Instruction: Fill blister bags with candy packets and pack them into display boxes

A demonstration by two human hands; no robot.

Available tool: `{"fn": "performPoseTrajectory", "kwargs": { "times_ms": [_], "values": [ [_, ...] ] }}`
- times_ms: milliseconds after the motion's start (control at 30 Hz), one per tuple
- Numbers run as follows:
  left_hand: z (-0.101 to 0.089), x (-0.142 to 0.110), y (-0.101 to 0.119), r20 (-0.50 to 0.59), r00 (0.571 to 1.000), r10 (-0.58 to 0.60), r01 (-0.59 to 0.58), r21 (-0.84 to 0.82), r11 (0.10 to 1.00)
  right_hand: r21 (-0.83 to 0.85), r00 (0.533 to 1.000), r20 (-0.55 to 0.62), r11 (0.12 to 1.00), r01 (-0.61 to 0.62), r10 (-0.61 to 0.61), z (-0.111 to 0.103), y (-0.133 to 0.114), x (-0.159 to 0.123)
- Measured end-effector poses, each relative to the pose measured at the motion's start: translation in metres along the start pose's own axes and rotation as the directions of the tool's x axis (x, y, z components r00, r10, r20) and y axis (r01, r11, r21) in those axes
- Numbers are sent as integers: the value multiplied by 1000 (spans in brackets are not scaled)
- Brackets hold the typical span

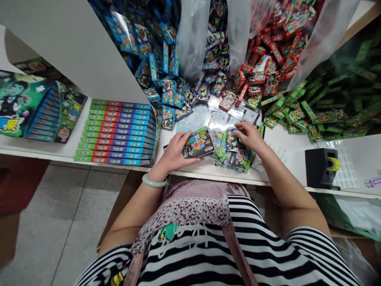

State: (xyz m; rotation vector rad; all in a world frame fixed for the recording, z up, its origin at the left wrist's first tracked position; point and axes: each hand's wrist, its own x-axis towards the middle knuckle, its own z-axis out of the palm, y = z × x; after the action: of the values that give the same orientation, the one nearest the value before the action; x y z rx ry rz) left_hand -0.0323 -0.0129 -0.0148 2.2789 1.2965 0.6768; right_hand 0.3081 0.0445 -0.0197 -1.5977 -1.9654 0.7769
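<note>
My left hand point(175, 153) is closed around a small dark green printed pack point(199, 143), holding it by its left end just above the white table point(205, 169). My right hand point(249, 135) rests with bent fingers on a little stack of clear-bagged packs point(235, 153) at the table's front edge, pinching the top one. Flat clear plastic bags point(218, 119) lie just behind both hands.
Heaps of small boxes lie behind: blue point(154, 51), purple point(212, 71), red point(268, 55), green point(330, 103). A display tray of striped packs point(119, 131) stands at left, a printed box point(32, 107) farther left. A black tape dispenser point(323, 169) sits at right.
</note>
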Motion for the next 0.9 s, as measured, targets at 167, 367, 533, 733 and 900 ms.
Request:
{"fn": "performPoseTrajectory", "kwargs": {
  "times_ms": [167,367,533,733,900],
  "values": [
    [1,-1,1,15,1000,0,0,8,1000,-230,939,307,945,233,-157,-14,-7,-18],
    [5,-1,-1,14,999,33,-34,29,999,-157,928,257,936,315,-269,-22,-22,-22],
    [2,2,1,27,996,90,-91,31,995,-71,860,285,886,458,-423,-42,-61,-24],
    [-5,5,7,91,987,132,-134,9,991,-75,731,486,811,580,-478,-50,-85,-14],
    [-1,6,10,85,985,151,-149,-27,988,-114,722,509,795,595,-468,-46,-89,-7]
  ]
}}
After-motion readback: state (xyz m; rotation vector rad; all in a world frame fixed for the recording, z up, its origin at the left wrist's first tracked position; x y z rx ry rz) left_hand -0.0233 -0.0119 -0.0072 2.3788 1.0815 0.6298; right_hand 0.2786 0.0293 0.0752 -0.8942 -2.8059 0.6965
